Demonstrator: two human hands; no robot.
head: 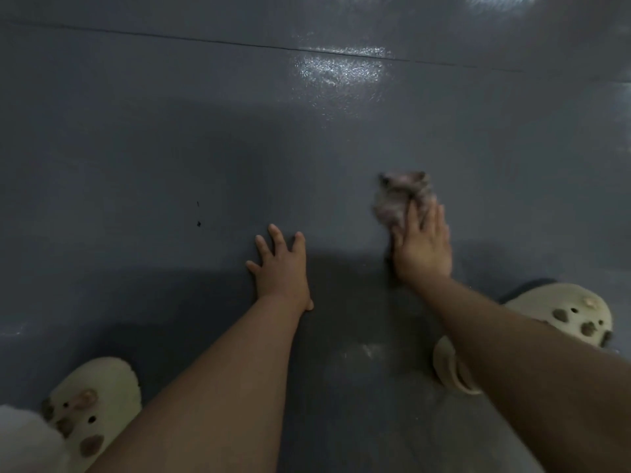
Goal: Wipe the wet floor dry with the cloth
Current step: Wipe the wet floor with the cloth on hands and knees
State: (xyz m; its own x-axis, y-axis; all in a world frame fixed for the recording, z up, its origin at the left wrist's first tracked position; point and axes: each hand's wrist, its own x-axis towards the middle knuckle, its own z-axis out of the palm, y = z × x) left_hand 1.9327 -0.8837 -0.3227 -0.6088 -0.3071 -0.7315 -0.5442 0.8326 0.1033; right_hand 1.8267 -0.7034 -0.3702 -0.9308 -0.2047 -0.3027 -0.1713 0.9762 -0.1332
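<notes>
Pressing down on the cloth [397, 203], the right hand [421, 249] lay flat with its fingers straight and close together, the palm over the near end of the fabric and the far end bunched out beyond the fingertips; the cloth sat on the grey floor [136, 148] ahead of the right slipper [560, 312] and well apart from the left hand [281, 268]; that hand rested on the floor with fingers spread and straight, holding nothing, apparently as a prop for the person's weight. The cloth was blurred, so its weave and pattern could not be told; it looked small, soft and limp, crumpled rather than folded, and probably light, though heavier and clingier once soaked; it would likely bunch and slide under a flat palm, so a firm press on its middle, or a gathered grip on the crumpled far end, seemed the best hold. A bright sheen on the floor further ahead suggested wet, slippery ground not yet wiped. No brand, label or writing could be read anywhere; the pale slippers, including the left slipper [99, 397], carried small brownish charms but no lettering that showed.
</notes>
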